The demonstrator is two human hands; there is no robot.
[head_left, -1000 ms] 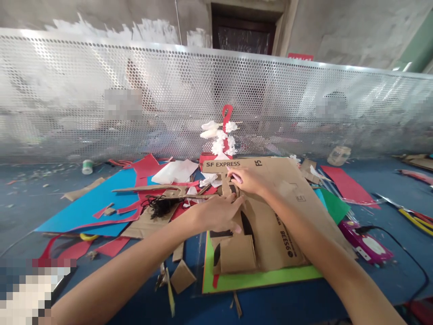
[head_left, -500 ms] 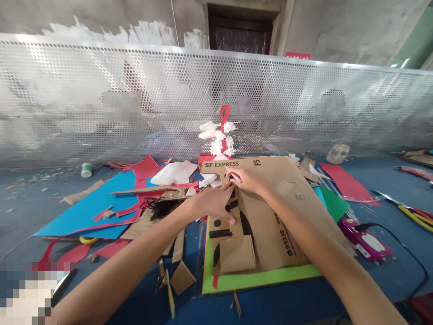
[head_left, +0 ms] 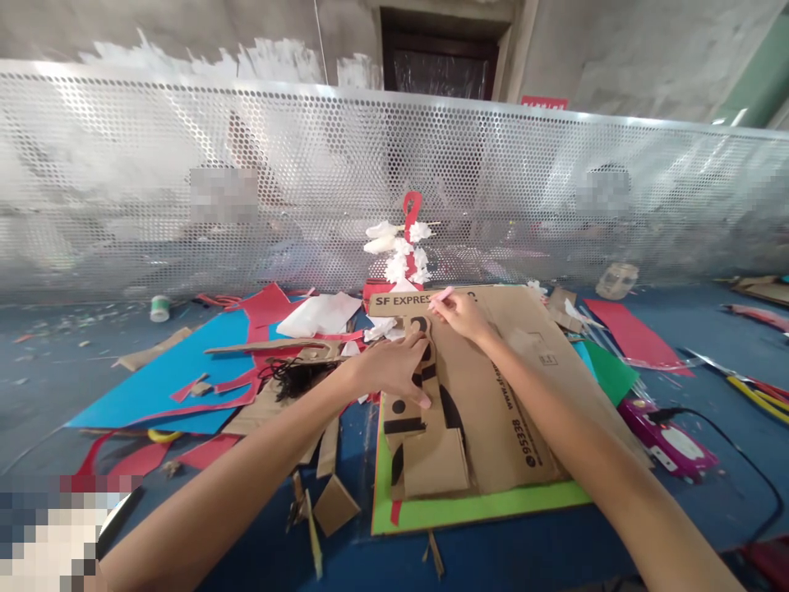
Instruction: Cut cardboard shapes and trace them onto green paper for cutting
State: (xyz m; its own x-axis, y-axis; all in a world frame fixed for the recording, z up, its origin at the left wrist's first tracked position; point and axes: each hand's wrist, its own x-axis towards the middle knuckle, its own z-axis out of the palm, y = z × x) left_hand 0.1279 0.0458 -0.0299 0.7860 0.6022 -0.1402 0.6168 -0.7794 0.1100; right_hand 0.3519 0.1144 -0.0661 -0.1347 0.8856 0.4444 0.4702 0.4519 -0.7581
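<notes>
My left hand (head_left: 394, 366) lies with fingers spread on a cut cardboard piece (head_left: 435, 460), pressing it against a larger cardboard sheet (head_left: 486, 411) printed with "SF EXPRESS". A slim pink pen (head_left: 444, 293) is pinched in my right hand (head_left: 463, 316), near the sheet's far edge, just beyond the top of the cut piece. What the pen tip touches is too small to tell. Under the cardboard, a bright green board (head_left: 493, 508) shows along the front and left. Behind stands a red looped strip (head_left: 412, 205) with white paper flowers (head_left: 398, 267).
On the left lie a blue sheet (head_left: 154, 370), red paper scraps (head_left: 271, 304), black string (head_left: 296, 378) and cardboard offcuts (head_left: 336, 503). To the right are a purple device (head_left: 666, 440) with a cable, yellow-handled scissors (head_left: 749, 390) and a jar (head_left: 616, 281). A perforated metal screen (head_left: 308, 181) rises behind.
My right hand has moved right and slightly up with the pen, away from the fingers of my left hand. My left hand stays in place on the cut cardboard.
</notes>
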